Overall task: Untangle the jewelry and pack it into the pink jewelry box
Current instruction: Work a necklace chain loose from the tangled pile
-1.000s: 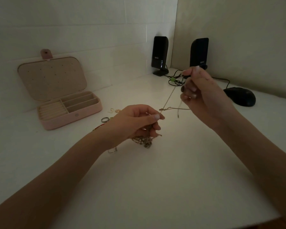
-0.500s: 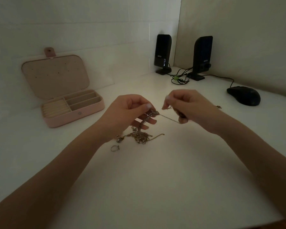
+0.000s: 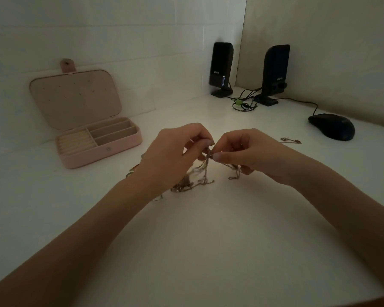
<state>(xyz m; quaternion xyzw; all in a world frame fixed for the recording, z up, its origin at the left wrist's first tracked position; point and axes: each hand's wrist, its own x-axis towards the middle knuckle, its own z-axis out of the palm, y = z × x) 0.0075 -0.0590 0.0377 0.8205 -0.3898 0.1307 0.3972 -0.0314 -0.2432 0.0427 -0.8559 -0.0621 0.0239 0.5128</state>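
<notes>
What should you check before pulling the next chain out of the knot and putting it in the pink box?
1. Pink jewelry box open, lid up: ok.
2. Box compartments free: ok, no jewelry shows in them.
3. Both hands pinch the tangled chains: ok, left hand and right hand meet at the knot.
4. One chain already loose from the tangle: cannot tell, too dim.
5. Separate chain lying near the mouse, clear of the tangle: ok.
6. Small pieces hidden behind the left wrist: cannot tell.
</notes>
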